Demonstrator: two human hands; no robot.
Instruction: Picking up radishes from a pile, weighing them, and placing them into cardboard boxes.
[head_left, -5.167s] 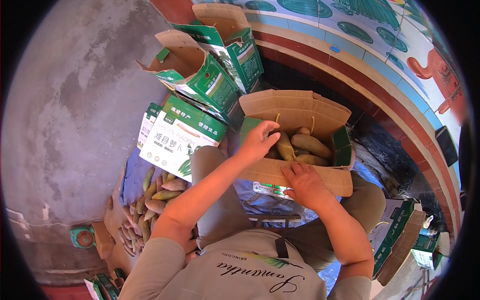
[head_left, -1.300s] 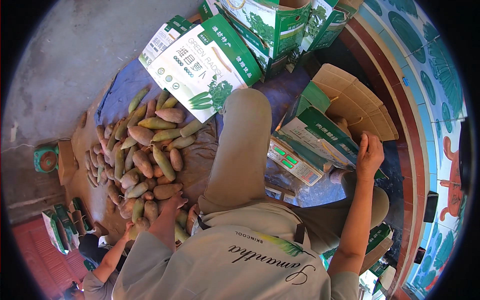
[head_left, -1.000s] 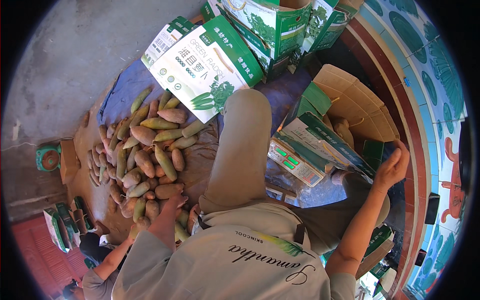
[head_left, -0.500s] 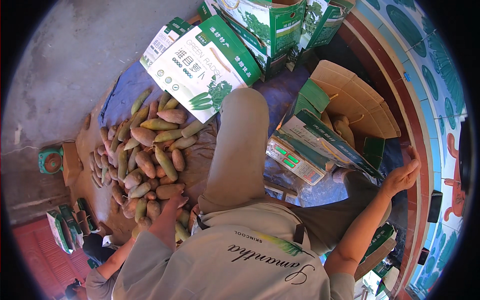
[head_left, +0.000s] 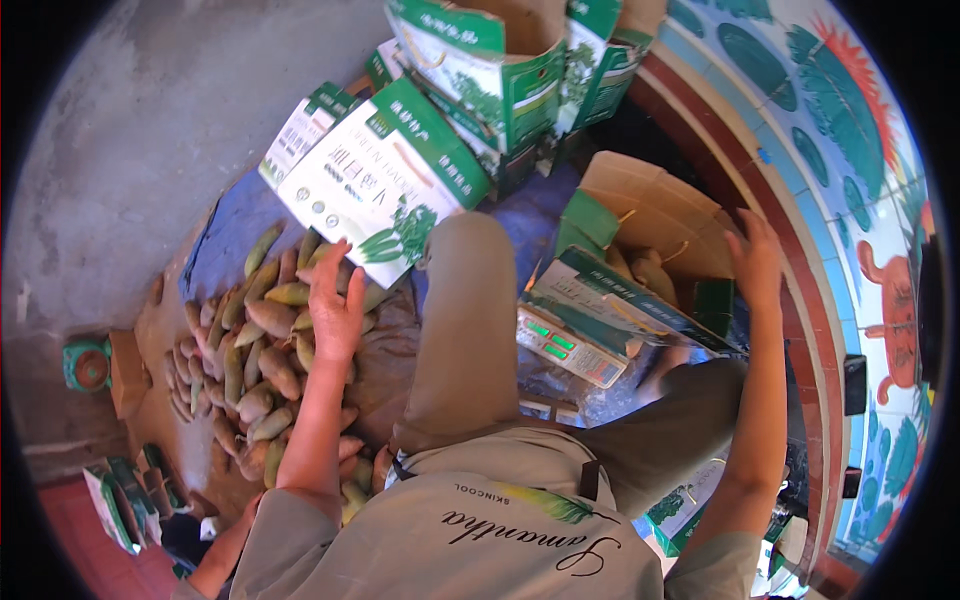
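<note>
My left hand (head_left: 335, 312) is raised over the right side of a pile of long root vegetables (head_left: 272, 318), greenish and pinkish-brown, that look like radishes. Its fingers are spread and nothing is in them. My right hand (head_left: 757, 258) is up beside the raised flap of an open green-and-white carton (head_left: 640, 297), fingers apart and holding nothing. Whether it touches the flap I cannot tell. A few of the roots (head_left: 652, 272) lie inside this carton, which stands at a digital scale (head_left: 572, 348) with lit green displays.
A flat-faced green-and-white carton (head_left: 375, 190) stands beyond the pile, with more open cartons (head_left: 510, 85) behind it. A blue sheet (head_left: 228, 235) lies underneath. At lower left are another person's arm (head_left: 225, 560), more cartons (head_left: 125, 505) and a green round device (head_left: 87, 365). A tiled wall (head_left: 850, 215) curves along the right.
My left hand has risen from the pile's near edge to above its far right part, fingers spreading. My right hand has moved left and away from me, up to the carton's flap. The view has shifted slightly.
</note>
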